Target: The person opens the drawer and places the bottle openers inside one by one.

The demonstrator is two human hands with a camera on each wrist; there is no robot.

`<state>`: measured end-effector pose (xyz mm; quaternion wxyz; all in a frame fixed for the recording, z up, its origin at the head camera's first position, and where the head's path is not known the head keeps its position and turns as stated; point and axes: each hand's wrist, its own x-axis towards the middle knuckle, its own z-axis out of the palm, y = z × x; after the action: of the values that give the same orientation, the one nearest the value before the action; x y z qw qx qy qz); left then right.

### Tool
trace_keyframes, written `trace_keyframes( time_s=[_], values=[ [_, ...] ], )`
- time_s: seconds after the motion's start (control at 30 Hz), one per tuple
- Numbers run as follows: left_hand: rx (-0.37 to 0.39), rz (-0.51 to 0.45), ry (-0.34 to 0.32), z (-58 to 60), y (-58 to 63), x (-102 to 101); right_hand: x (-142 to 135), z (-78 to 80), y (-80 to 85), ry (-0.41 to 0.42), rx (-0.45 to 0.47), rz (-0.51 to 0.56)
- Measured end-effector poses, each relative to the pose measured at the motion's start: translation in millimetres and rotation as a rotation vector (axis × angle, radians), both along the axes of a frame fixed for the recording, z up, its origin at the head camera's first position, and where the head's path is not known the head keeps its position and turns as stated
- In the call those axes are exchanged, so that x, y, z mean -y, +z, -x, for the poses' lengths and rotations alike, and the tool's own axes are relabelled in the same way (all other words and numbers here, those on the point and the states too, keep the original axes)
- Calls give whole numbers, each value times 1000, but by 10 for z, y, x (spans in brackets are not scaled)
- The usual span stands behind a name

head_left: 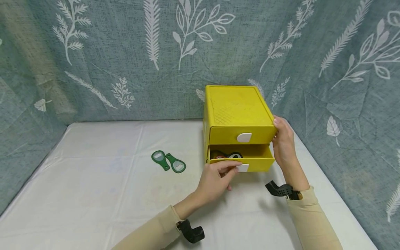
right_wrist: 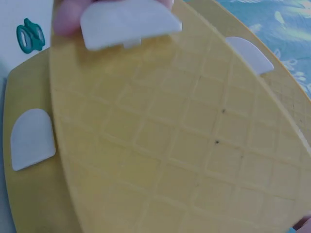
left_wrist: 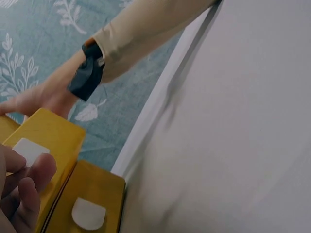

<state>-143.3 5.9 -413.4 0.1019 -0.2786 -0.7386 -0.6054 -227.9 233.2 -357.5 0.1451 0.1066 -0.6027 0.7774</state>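
A yellow two-drawer cabinet (head_left: 239, 104) stands at the back right of the table. Its lower drawer (head_left: 260, 165) is pulled partway out; the upper one is closed. My left hand (head_left: 215, 180) pinches the white knob (head_left: 243, 168) of that lower drawer between thumb and fingers. Against the cabinet's right side, near the front top corner, my right hand (head_left: 283, 144) rests; some of its fingers are hidden. Inside the drawer are dark-rimmed objects (head_left: 234, 155), partly covered by its front wall. The right wrist view shows the drawer's crosshatched underside (right_wrist: 184, 141) up close.
Two green-rimmed bottle openers, a left one (head_left: 160, 159) and a right one (head_left: 176, 163), lie on the white tablecloth (head_left: 93, 180) left of the cabinet. A patterned blue-green curtain (head_left: 150, 83) hangs behind and along both sides.
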Motion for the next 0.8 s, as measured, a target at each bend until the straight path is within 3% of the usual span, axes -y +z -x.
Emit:
trace_keyframes(
  time_s=[0.23,0.8],
  values=[
    [20,-25,-20,113,-12,17,8,-4,0,-4,12,5],
    [17,-33,-5,254,-37,23,20,-4,-19,-19,10,-6]
  ],
)
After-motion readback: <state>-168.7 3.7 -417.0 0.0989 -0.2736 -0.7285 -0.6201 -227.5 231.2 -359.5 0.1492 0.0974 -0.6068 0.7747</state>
